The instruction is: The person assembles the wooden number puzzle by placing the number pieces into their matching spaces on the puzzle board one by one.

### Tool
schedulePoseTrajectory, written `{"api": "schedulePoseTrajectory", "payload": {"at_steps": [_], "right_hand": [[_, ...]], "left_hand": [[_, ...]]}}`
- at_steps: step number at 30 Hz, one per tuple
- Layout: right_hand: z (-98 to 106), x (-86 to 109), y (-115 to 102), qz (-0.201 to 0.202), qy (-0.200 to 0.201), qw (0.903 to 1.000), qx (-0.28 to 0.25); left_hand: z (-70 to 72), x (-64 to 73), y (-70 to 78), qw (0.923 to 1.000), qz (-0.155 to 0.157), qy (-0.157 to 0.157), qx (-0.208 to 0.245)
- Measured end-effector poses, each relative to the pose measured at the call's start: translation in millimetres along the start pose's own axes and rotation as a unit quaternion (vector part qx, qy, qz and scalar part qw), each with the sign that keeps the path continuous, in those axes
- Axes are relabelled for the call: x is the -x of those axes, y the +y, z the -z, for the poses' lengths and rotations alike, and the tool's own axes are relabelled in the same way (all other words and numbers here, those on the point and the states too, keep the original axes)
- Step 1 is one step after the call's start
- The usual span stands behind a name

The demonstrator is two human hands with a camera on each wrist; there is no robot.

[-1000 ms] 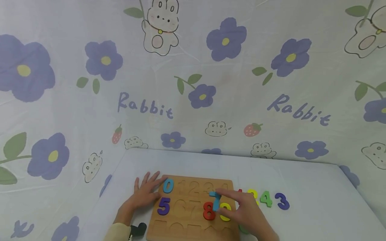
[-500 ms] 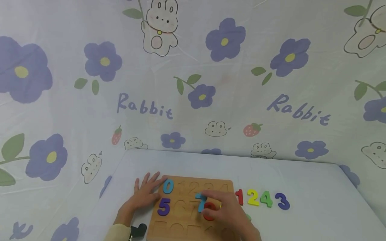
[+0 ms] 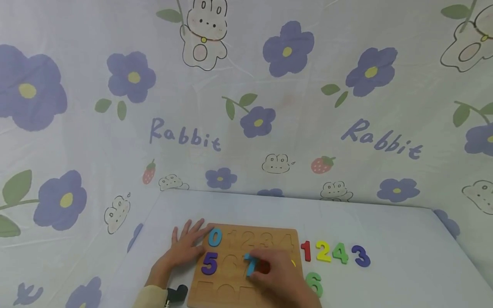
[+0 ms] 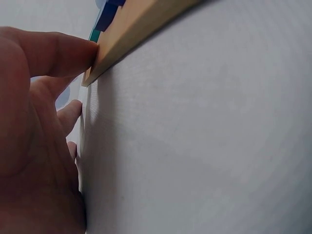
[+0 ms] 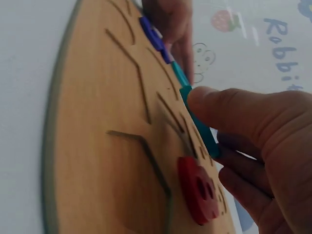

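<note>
My right hand (image 3: 283, 273) pinches a blue number 7 (image 3: 251, 266) between thumb and fingers, close over the 7-shaped recess of a wooden number puzzle board (image 3: 235, 295). In the right wrist view the 7 (image 5: 201, 122) stands edge-on beneath the thumb. My left hand (image 3: 185, 246) lies spread at the board's left side, thumb and index finger touching its edge (image 4: 122, 36). A light blue 0 (image 3: 211, 238) and a purple 5 (image 3: 209, 264) sit on the board. The red 8 (image 5: 192, 192) and yellow 9 (image 3: 293, 262) are partly hidden behind my right hand in the head view.
Right of the board, a red 1 (image 3: 306, 251), yellow 2 (image 3: 323, 251), green 4 (image 3: 340, 253) and purple 3 (image 3: 360, 256) lie in a row on the white table (image 3: 416, 265). Nearer is a green 6 (image 3: 314, 285). A patterned cloth (image 3: 246, 85) hangs behind.
My right hand has carried the blue 7 leftward and a little nearer, from beside the 8 to the 7 recess. The left hand has stayed in place. The green 6 is now uncovered.
</note>
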State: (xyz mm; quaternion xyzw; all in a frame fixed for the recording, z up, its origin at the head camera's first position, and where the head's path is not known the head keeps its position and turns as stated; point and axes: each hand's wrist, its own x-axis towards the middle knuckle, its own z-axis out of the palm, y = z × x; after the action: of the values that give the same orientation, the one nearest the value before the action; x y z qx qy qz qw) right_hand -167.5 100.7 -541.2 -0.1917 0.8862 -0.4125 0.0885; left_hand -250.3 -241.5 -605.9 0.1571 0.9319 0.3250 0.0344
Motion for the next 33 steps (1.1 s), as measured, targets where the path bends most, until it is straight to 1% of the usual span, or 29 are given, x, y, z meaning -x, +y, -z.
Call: {"api": "schedulePoseTrajectory", "payload": {"at_steps": [4,6,8,9,11,13,15,17,20,22,24,28,29,31,33], "right_hand": [[-6.4,-2.9,1.4,0.004,-0.008,0.9998,0.019],[-9.2,-4.8,1.3,0.003,-0.013,0.9994,0.032],[-11.1,-6.0,0.3,-0.001,-0.018,0.9989,0.044],[-11.7,-6.6,-0.4,-0.005,-0.021,0.9986,0.048],[-12.0,-7.1,-2.7,-0.011,-0.024,0.998,0.057],[-12.0,-7.1,-4.7,-0.014,-0.024,0.9977,0.062],[-12.2,-7.1,-5.9,-0.012,-0.024,0.9975,0.065],[-12.5,-7.1,-6.3,-0.01,-0.022,0.9975,0.067],[-13.6,-6.0,-4.6,-0.009,-0.016,0.9973,0.072],[-13.9,-4.7,-2.9,-0.008,-0.005,0.9975,0.07],[-13.5,-2.6,-1.4,-0.01,0.006,0.9979,0.063],[-9.5,2.3,-1.2,0.001,0.029,0.999,0.033],[-7.8,3.5,-2.0,0.006,0.032,0.9991,0.027],[-4.1,6.1,-3.6,0.012,0.037,0.9991,0.017],[1.0,9.2,-6.4,0.01,0.036,0.9992,0.012]], "left_hand": [[1.9,1.8,6.0,1.0,0.001,0.006,0.005],[6.9,3.4,13.7,0.9999,0.012,-0.004,0.003],[8.6,3.6,16.4,0.9998,0.019,-0.011,-0.001],[7.6,3.1,15.2,0.9997,0.019,-0.01,-0.007],[7.7,2.4,14.8,0.9998,0.016,-0.011,-0.002],[2.5,0.5,7.6,1.0,0.006,0.001,-0.004],[1.6,0.7,6.6,1.0,-0.001,0.007,-0.002],[3.4,1.6,9.2,1.0,0.001,0.005,0.004],[8.3,4.5,17.2,0.9999,0.005,0.001,0.013],[12.0,6.2,22.5,0.9998,0.009,-0.005,0.02],[11.0,7.3,21.1,0.9998,0.001,-0.001,0.018],[11.8,8.7,21.6,0.9998,0.001,0.0,0.018],[10.7,8.4,20.0,0.9999,-0.001,0.003,0.017],[11.6,8.6,22.0,0.9999,0.004,0.002,0.014],[10.3,8.6,20.9,0.9999,0.002,0.005,0.012]]}}
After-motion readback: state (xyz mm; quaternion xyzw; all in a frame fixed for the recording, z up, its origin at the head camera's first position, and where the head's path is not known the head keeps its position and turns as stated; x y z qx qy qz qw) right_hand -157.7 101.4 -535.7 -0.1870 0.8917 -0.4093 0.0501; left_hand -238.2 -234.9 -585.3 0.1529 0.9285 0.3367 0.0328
